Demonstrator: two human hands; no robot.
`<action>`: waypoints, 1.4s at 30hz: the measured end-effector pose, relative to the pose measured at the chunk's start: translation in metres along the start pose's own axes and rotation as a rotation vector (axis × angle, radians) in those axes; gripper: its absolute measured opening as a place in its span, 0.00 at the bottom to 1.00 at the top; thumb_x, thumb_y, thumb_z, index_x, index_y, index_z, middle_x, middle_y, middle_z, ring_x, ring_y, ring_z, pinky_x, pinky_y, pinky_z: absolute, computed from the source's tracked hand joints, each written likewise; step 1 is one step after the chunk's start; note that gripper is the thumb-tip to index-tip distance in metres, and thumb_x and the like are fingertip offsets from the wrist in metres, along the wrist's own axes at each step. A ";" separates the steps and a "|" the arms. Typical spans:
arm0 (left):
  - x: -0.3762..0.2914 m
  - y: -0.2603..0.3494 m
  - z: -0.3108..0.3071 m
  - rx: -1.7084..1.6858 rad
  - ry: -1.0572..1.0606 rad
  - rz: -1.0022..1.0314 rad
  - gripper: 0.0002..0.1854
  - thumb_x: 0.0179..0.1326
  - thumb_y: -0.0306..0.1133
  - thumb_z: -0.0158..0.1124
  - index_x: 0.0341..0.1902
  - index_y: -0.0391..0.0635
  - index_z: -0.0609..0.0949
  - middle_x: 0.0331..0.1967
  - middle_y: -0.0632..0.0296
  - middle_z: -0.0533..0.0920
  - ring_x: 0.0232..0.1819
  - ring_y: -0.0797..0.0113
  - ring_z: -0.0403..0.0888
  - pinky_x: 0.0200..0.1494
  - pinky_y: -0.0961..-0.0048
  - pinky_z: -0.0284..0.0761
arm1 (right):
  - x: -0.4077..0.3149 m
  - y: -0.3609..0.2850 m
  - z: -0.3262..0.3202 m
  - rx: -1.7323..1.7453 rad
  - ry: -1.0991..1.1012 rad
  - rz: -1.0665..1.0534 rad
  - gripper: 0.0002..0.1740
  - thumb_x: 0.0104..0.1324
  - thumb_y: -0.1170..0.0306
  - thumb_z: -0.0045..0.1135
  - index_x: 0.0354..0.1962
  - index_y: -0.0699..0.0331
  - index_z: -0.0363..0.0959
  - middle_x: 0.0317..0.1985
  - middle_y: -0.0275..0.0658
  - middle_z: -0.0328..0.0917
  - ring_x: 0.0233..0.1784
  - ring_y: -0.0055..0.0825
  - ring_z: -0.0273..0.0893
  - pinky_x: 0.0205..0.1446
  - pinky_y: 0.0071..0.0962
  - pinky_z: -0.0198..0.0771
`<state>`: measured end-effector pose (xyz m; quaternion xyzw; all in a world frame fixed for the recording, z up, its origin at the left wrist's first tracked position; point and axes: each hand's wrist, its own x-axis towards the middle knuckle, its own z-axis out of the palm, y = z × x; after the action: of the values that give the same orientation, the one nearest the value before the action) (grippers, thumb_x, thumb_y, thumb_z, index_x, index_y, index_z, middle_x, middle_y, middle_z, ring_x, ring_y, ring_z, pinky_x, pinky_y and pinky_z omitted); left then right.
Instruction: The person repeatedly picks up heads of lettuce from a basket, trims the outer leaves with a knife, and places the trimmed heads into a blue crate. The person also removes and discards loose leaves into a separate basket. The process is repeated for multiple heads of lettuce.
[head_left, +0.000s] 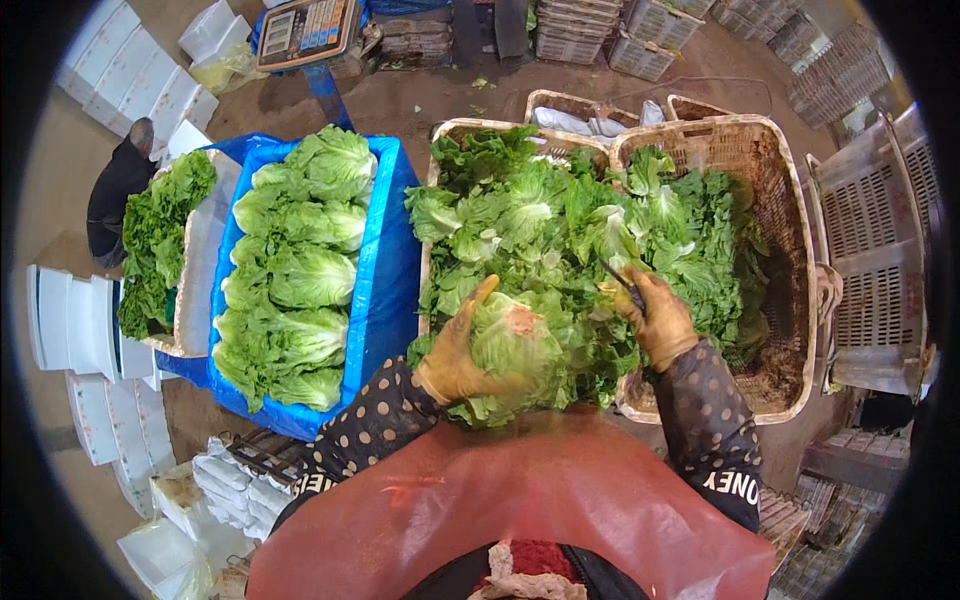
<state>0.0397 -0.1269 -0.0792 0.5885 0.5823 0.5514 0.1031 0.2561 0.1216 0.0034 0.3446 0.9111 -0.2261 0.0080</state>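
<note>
My gloved left hand (461, 364) grips a head of lettuce (517, 352) from its left side, close to my apron. The brownish cut stem of that head faces up. To its right, my gloved right hand (656, 311) is closed around a small knife (622, 279), whose dark blade points up and left over loose leaves. Beneath both hands, a plastic crate (425, 292) is heaped with lettuce heads and leaves. Another crate (799, 300) on the right holds more loose leaves and has dirty walls. At left, several lettuce heads (311, 274) lie in rows in a blue-lined box (373, 232).
Farther left stands a foam box (199, 262) of leafy greens, with a crouching person (120, 195) beyond it. White foam boxes (75, 322) line the left side. A digital scale (304, 34) stands behind the blue-lined box. Upright crates (870, 262) border the right.
</note>
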 end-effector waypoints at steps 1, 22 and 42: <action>-0.002 0.006 0.000 0.039 0.005 -0.035 0.73 0.39 0.50 0.88 0.83 0.48 0.48 0.68 0.47 0.72 0.70 0.54 0.72 0.74 0.57 0.66 | -0.001 -0.009 0.008 0.069 0.017 -0.089 0.19 0.72 0.58 0.61 0.53 0.61 0.78 0.45 0.48 0.82 0.46 0.48 0.84 0.48 0.40 0.79; -0.001 0.027 0.004 -0.290 -0.203 -0.748 0.40 0.64 0.57 0.70 0.69 0.43 0.70 0.61 0.56 0.77 0.66 0.60 0.72 0.72 0.61 0.64 | -0.032 -0.068 0.051 0.870 -0.370 -0.049 0.25 0.64 0.66 0.72 0.57 0.62 0.78 0.37 0.32 0.82 0.36 0.22 0.77 0.41 0.29 0.75; -0.008 0.057 0.009 -0.203 -0.201 -0.637 0.51 0.36 0.45 0.88 0.65 0.43 0.71 0.56 0.58 0.78 0.58 0.64 0.77 0.64 0.66 0.73 | -0.048 -0.062 0.043 -0.174 -0.261 -0.355 0.15 0.59 0.71 0.63 0.46 0.56 0.80 0.37 0.45 0.82 0.43 0.46 0.83 0.48 0.46 0.77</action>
<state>0.0815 -0.1463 -0.0431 0.4154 0.6657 0.4860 0.3849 0.2474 0.0330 -0.0017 0.1448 0.9647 -0.1870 0.1155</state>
